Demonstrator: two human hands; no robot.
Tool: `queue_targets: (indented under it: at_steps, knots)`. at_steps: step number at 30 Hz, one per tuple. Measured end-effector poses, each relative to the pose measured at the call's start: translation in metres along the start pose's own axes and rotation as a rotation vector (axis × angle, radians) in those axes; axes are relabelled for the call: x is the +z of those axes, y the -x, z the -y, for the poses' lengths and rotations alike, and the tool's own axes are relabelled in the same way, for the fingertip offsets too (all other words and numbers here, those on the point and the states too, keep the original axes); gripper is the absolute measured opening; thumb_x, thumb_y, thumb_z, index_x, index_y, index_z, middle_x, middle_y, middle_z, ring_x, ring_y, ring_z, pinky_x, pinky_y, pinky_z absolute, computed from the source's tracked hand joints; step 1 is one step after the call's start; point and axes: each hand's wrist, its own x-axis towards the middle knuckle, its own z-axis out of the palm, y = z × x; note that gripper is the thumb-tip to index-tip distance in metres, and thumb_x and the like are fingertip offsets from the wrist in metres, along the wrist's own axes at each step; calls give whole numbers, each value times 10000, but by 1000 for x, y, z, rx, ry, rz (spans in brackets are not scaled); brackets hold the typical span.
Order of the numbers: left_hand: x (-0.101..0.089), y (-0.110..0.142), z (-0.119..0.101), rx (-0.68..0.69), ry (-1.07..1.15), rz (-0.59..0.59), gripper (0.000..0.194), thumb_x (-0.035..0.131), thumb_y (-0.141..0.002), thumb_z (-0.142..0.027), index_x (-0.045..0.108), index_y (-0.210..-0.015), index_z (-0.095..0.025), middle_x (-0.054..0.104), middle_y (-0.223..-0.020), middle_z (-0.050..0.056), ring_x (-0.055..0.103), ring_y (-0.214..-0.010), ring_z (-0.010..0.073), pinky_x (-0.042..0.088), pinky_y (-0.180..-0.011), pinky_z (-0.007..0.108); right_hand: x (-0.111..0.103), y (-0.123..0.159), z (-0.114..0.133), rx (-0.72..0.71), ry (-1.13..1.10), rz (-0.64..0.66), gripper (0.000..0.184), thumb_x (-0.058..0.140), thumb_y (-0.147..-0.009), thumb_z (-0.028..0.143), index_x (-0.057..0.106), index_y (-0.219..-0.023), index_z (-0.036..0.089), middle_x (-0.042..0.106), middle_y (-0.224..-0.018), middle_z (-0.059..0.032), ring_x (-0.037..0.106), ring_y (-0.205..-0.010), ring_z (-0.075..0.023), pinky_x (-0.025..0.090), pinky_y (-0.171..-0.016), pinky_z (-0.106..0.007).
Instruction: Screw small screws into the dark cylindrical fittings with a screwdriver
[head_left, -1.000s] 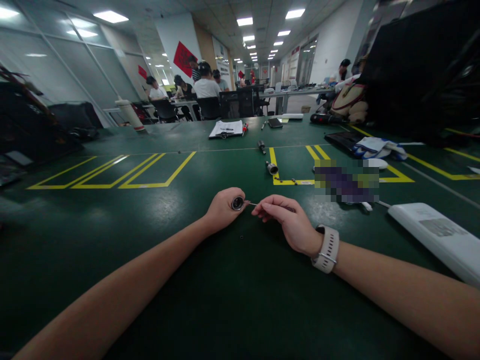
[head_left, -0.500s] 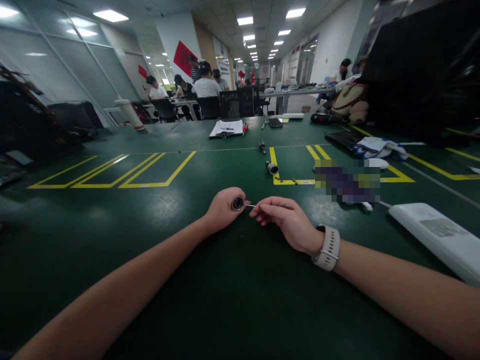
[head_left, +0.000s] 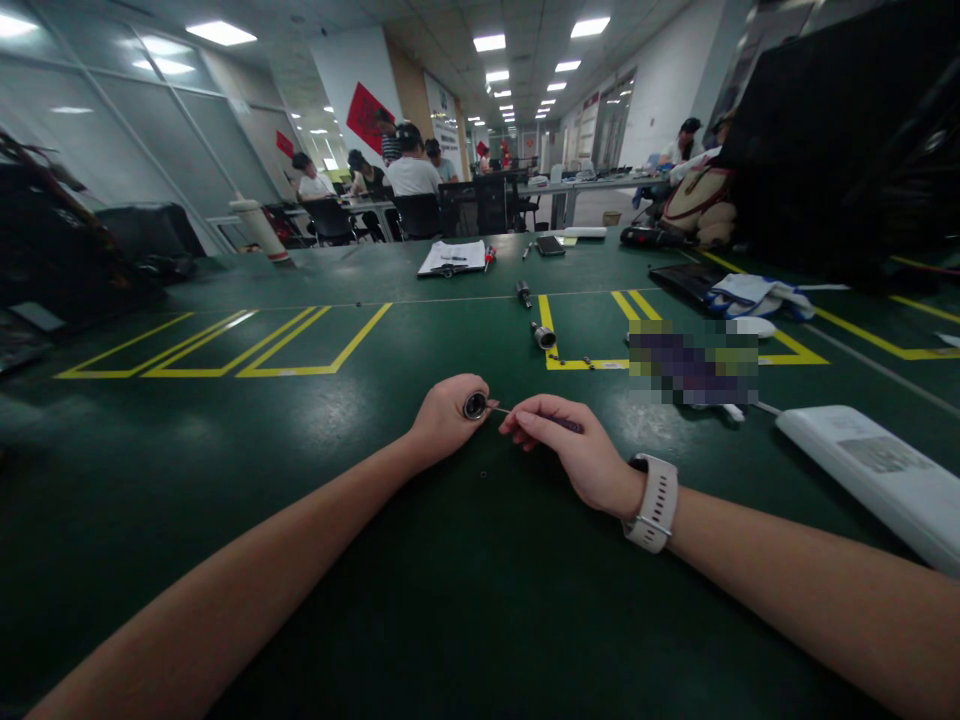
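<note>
My left hand is closed around a hollow cylindrical metal part, its round open end turned towards me. Between thumb and fingers of my right hand is a slim screwdriver with a dark handle. Its thin shaft points left and reaches the side of the metal part at my left fingertips; the exact contact at the tip is too small to make out. On the green table, just below and between my hands, lies a tiny dark ring-like piece.
Two more metal parts, a nearer one and a farther one, lie beyond my hands. Several tiny dark pieces rest by the yellow tape. A white device sits at right, a clipboard farther back, a white-and-blue cloth back right.
My right hand has shifted and turned slightly, so more of the screwdriver's dark handle shows. The left hand and the metal part stay nearly still.
</note>
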Motion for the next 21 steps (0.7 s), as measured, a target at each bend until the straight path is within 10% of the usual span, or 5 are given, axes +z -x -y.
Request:
queue_targets:
  at_steps: [21]
  knots:
    - [-2,0,-1,-10,161,27,201,565,-756,-265,459,-618,-164,456,-591,-38,426,-537,86,342,-502,207,0,0,1,46,-157,2,132,553,-808,249,660,-805,172,662,-818,-34,563,-739,-138,419,-678,-288]
